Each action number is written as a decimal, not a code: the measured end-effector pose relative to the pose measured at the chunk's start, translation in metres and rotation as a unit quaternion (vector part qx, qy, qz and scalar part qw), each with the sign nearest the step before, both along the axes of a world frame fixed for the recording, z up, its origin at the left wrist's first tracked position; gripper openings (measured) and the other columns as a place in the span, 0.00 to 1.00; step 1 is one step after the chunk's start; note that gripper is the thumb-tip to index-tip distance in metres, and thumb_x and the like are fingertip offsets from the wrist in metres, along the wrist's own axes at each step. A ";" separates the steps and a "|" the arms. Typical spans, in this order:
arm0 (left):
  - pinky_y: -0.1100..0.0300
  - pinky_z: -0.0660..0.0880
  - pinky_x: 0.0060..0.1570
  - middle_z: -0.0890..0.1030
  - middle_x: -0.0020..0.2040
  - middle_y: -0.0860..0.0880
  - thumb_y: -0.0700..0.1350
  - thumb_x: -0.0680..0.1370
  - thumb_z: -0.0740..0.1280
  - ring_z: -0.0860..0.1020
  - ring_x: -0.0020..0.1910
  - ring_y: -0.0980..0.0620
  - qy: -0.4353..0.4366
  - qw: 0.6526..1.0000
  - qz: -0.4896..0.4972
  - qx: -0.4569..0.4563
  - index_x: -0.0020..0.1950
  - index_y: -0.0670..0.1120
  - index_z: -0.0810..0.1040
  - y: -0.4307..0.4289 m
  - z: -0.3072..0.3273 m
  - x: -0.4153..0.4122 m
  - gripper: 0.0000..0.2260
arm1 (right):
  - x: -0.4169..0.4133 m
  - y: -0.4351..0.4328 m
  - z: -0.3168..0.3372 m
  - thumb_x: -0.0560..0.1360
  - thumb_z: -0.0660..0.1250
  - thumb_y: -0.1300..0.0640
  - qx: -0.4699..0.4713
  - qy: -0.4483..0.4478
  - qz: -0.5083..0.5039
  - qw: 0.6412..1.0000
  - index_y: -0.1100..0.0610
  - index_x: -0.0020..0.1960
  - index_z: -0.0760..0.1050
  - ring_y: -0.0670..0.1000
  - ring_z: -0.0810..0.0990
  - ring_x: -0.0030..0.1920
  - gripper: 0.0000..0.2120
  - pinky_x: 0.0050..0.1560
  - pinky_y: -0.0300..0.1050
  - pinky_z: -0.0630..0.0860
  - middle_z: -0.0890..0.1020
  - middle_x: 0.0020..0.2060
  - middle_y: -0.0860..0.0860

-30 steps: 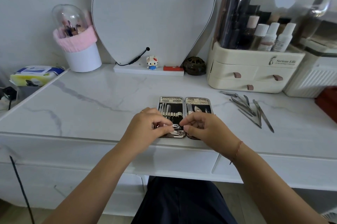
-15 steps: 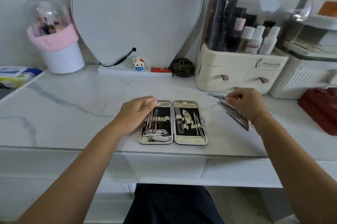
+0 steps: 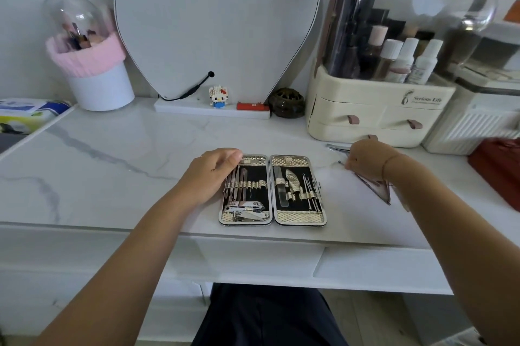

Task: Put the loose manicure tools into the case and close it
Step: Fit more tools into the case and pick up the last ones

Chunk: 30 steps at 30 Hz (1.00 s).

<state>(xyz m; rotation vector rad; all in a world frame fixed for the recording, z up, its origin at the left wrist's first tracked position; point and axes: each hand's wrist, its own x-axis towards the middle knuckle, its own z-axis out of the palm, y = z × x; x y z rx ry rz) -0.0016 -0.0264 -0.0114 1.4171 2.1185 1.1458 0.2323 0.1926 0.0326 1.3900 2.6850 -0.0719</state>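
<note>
Brush pot [image 3: 98,83]: stood far left on the tabletop [image 3: 112,165], pink-cuffed under a clear dome.
Left hand [image 3: 209,174]: rested on the upper left corner of the case [image 3: 299,217], grip loose and holding nothing.
Case: lay open flat near the tabletop's front edge, tools strapped into both halves.
Right hand [image 3: 365,160]: was down on the loose tools [image 3: 375,187], fingers curled; whether its grip pinched one could not be told.
Loose tools: lay just right of the case, partly hidden.
Organiser [image 3: 365,120]: stood behind them.

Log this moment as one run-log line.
left hand: rests on open gold-edged black-lined manicure case | right hand: over loose steel tools right of case, grip hidden
</note>
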 end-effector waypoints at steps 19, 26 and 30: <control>0.60 0.66 0.58 0.77 0.57 0.60 0.64 0.75 0.53 0.73 0.60 0.57 -0.016 1.000 -0.006 0.002 0.62 0.53 0.76 -0.001 0.002 0.000 0.24 | -0.019 -0.039 0.022 0.74 0.60 0.69 -0.287 0.458 0.047 0.840 0.59 0.40 0.73 0.47 0.69 0.27 0.08 0.30 0.38 0.67 0.75 0.27 0.55; 0.57 0.67 0.61 0.78 0.60 0.58 0.66 0.75 0.51 0.73 0.60 0.57 0.000 1.000 -0.008 -0.006 0.63 0.53 0.76 -0.001 0.001 -0.001 0.27 | -0.055 -0.066 -0.006 0.74 0.65 0.65 -0.275 0.442 0.073 0.851 0.62 0.55 0.75 0.47 0.78 0.29 0.10 0.31 0.34 0.75 0.81 0.28 0.52; 0.58 0.67 0.59 0.78 0.59 0.58 0.66 0.75 0.51 0.74 0.59 0.57 -0.003 1.000 -0.010 -0.006 0.63 0.53 0.76 0.000 0.000 -0.001 0.26 | -0.060 -0.065 -0.012 0.74 0.67 0.62 -0.222 0.413 0.052 0.882 0.60 0.53 0.74 0.43 0.77 0.24 0.08 0.31 0.34 0.74 0.82 0.29 0.53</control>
